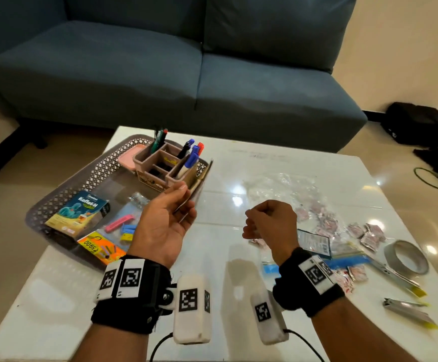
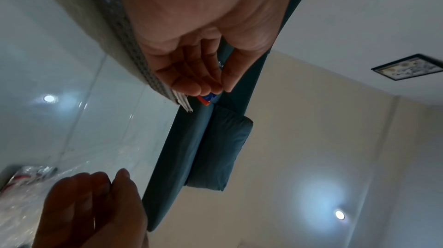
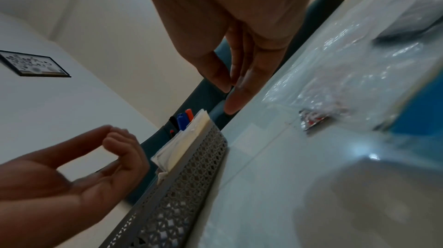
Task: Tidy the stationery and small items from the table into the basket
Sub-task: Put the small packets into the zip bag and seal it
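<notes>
A grey lattice basket (image 1: 63, 194) stands on the left of the white table (image 1: 265, 165). It holds a pen holder (image 1: 160, 165) with markers (image 1: 191, 158), a Koflet-H box (image 1: 79, 212), an orange packet (image 1: 100, 248) and a stack of papers (image 1: 199, 176) leaning on its right wall. My left hand (image 1: 186, 197) hovers palm up beside the papers, fingers loosely curled and empty; the right wrist view shows a gap between the left hand (image 3: 112, 138) and the papers (image 3: 177, 146). My right hand (image 1: 249, 226) hangs above the table middle, loosely curled and holding nothing.
To the right lie a clear plastic bag (image 1: 304, 205), red-white sachets (image 1: 369, 233), a tape roll (image 1: 406, 257) and a nail clipper (image 1: 406, 307). A blue sofa (image 1: 160, 74) stands behind the table. Black bags (image 1: 421, 124) and cables sit on the floor at right.
</notes>
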